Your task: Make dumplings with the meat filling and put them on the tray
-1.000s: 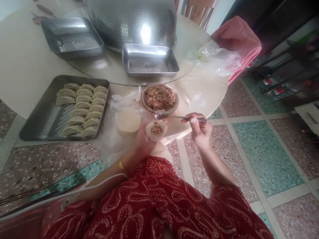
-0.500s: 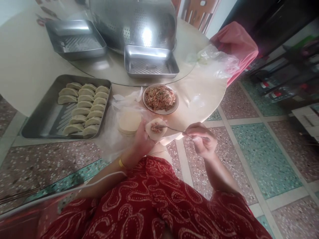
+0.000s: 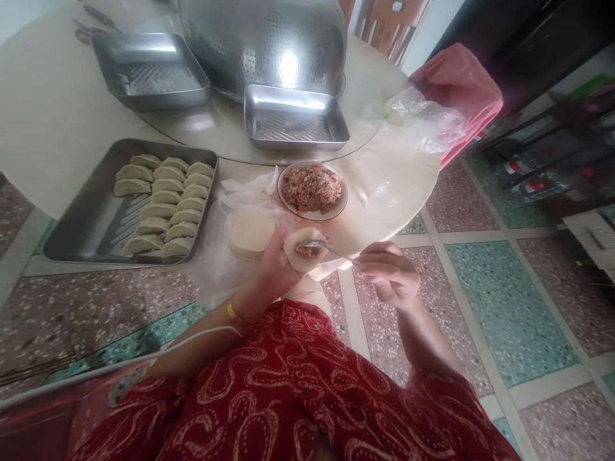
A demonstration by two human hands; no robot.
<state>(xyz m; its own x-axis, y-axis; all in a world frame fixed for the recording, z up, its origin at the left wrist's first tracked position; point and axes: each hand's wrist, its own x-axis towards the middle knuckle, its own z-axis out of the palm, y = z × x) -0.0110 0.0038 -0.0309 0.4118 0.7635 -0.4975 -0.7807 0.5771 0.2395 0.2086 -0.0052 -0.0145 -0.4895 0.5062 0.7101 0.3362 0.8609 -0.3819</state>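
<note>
The right hand [image 3: 391, 275], fingers pinching a thin metal spoon [image 3: 331, 250], has now pressed filling into the round dough wrapper [image 3: 303, 248] cupped in the left hand [image 3: 276, 266].

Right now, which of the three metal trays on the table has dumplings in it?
The large tray at the left, nearest the person, holds rows of folded dumplings. The two smaller trays farther back hold none.

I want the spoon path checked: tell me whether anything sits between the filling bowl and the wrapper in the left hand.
Nothing visible does. The round bowl of minced filling sits just beyond the round dough wrapper cupped in the left hand; only bare table shows between them. The right hand holds the metal spoon, its tip on the wrapper's filling.
</note>
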